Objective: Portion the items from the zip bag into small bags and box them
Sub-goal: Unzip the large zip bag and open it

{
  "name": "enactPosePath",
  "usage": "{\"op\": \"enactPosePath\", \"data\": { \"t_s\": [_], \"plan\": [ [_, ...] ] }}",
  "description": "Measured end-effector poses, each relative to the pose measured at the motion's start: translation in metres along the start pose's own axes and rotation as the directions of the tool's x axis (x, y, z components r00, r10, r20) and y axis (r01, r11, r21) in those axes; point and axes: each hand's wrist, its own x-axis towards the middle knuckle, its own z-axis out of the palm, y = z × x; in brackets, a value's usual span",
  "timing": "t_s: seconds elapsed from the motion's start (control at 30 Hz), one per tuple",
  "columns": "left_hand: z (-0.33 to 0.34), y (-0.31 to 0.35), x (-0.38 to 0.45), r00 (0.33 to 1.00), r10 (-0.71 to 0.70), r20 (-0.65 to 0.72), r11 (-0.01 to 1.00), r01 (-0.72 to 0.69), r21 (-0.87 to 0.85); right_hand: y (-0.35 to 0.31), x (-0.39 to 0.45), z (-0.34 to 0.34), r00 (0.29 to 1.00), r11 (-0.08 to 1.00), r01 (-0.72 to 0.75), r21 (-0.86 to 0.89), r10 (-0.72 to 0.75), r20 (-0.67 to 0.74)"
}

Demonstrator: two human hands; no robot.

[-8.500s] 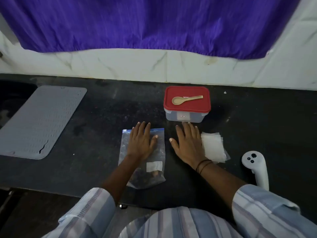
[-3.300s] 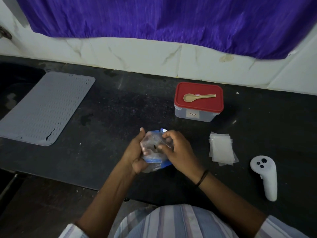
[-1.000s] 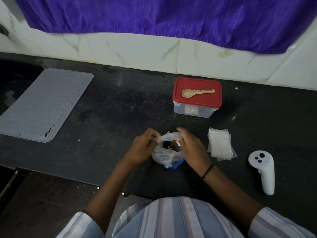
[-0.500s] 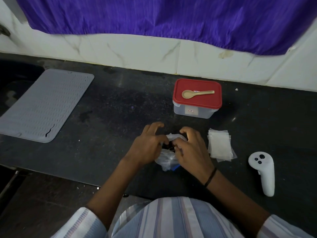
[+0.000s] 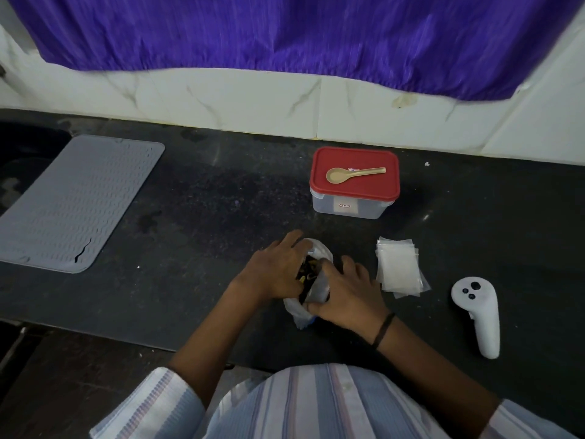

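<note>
The clear zip bag (image 5: 316, 288) stands on the black counter near its front edge, its mouth spread wide with dark and yellowish items showing inside. My left hand (image 5: 274, 267) grips the bag's left rim. My right hand (image 5: 346, 293) grips the right rim, its fingers curled over the plastic. A stack of small clear bags (image 5: 399, 270) lies just right of my right hand. Behind them stands a clear box with a red lid (image 5: 354, 182), closed, and a tan spoon (image 5: 353, 174) lies on that lid.
A grey ribbed mat (image 5: 74, 201) covers the counter's left part. A white handheld controller (image 5: 478, 312) lies at the right near the front edge. A white tiled wall and purple curtain (image 5: 300, 33) close off the back.
The bag went from lying flat under my hands to being held upright. In the last second both hands pulled its mouth wider, and the dark contents show more.
</note>
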Motion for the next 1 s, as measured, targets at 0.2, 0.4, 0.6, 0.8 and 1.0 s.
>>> {"op": "enactPosePath", "data": {
  "t_s": [0.2,0.4,0.6,0.8,1.0],
  "plan": [
    [0.015,-0.009,-0.008,1.0,0.011,0.029,0.996,-0.009,-0.093,0.004,-0.002,-0.004,0.999,1.0,0.019,-0.009,-0.02,-0.038],
    [0.011,-0.001,-0.016,0.992,0.032,-0.121,0.999,-0.034,-0.018,-0.006,0.001,-0.001,0.951,0.987,0.077,-0.144,-0.116,-0.286],
    [0.012,-0.01,-0.023,0.995,-0.054,-0.078,0.998,0.051,-0.037,0.004,0.001,0.002,0.98,0.988,0.037,-0.153,-0.066,-0.189],
    [0.021,-0.022,-0.022,0.991,0.013,-0.134,0.992,-0.03,-0.121,0.018,0.0,0.006,0.946,0.979,0.201,-0.042,-0.205,-0.25],
    [0.004,-0.01,-0.019,0.929,0.124,-0.348,0.984,-0.161,-0.077,0.033,-0.005,-0.005,0.815,0.911,0.362,0.196,-0.207,-0.542]
  ]
}}
